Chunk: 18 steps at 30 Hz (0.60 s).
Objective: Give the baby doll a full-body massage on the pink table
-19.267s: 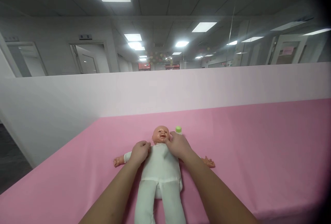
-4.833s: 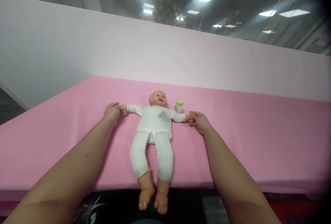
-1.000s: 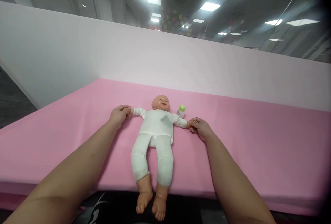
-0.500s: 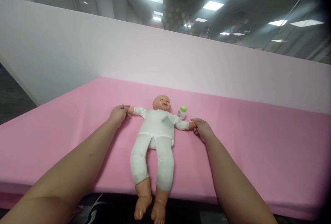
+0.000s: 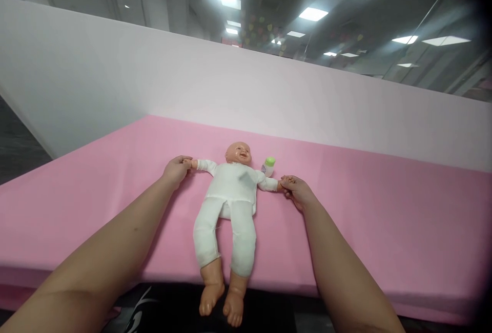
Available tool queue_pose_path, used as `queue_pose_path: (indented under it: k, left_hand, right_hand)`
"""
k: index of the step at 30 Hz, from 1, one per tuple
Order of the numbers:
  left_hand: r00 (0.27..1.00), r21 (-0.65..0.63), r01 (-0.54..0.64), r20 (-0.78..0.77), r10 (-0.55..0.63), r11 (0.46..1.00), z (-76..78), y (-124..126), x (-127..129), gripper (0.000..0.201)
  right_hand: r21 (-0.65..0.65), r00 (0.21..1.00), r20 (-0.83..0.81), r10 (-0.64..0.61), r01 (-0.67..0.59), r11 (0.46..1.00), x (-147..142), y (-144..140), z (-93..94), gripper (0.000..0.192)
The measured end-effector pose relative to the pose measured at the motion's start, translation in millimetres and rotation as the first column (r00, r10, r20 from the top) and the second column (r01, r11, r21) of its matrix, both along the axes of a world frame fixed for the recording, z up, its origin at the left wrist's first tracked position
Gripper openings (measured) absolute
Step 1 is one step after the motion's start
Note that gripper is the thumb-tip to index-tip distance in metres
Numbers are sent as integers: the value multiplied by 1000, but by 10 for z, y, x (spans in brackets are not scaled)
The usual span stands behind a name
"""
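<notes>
Presently the doll (image 5: pixel 232 194) lies on its back on the pink table (image 5: pixel 384 220), head at 12 o'clock and legs running toward 6 o'clock. Its 2 bare feet hang past the near table edge. It wears a white suit; both arms are stretched out sideways, one toward 9 o'clock and one toward 3 o'clock.

Left hand (image 5: pixel 176 170): at the doll's 10 o'clock, closed around the small hand at the end of that arm. Fingers curled together over it, thumb side up; forearm runs back toward 7 o'clock.

Right hand (image 5: pixel 298 190): at the doll's 3 o'clock, fingertips pinching the doll's other small hand. Fingers bunched, not spread; the exact finger count on the pinch cannot be told. Forearm runs back toward 5 o'clock.

Bottle (image 5: pixel 268 166): small, white body with green cap, standing on the table at the doll's 1 o'clock, just beside the shoulder and head. It sits between the head and the right hand; whether it touches the sleeve cannot be told. Neither hand touches it.

Behind the table, at 12 o'clock, a pale partition (image 5: pixel 269 97) spans the full width. Ceiling lights show above it.
</notes>
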<state>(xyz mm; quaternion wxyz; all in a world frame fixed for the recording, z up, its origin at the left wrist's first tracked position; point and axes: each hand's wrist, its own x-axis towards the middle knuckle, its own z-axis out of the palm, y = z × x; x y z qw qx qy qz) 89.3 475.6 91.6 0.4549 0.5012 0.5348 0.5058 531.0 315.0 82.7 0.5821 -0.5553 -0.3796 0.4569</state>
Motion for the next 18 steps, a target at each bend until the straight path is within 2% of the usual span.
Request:
queue_pose_path:
  k: [3,8,13,18]
  left_hand:
    - [1000,20,8,-18,-8,1000,36,-53,-1,35]
    - [999,34,7,-43,-5,999,66,-94,-15,30]
    - [999,-8,-24,-33,24,1000,25,-24,-10,27]
    - [999,-47,-38,11,38,998,-16,63,10,26]
  right_hand:
    - [-13,998,68,17,-17,1000,-37,-29,25,39]
    - [-49,993,115,-38,44,998,-94,-37,62,43]
    - [-60,989,103,-103,110,992,-79,22,27,41]
    - [-69,989,71,-130,135,988,-35,68,-20,30]
